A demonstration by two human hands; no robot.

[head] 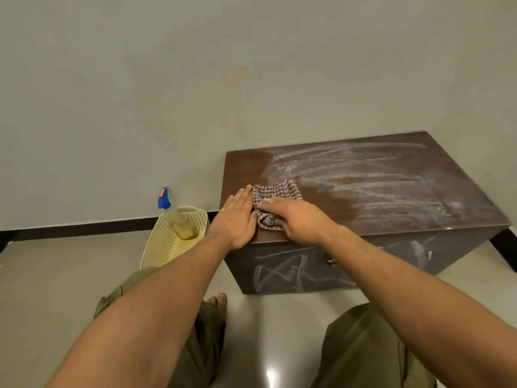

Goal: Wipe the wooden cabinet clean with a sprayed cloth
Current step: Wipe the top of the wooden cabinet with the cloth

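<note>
1. The checked cloth [275, 201] lay on the cabinet [377, 186] top near its front left corner.
2. The right hand [299, 219] pressed it down, grip closed over its near edge.
3. The left hand [237, 219] lay flat, grip wide, touching the cloth's left side.

A cabinet [363, 191] stands on the floor [56, 275] against the wall [195, 79]. On its top, near the front left corner, lies a cloth [275, 193]. Left of the cabinet a basket [165, 242] sits on the floor, a spray bottle [179, 219] inside it.
</note>
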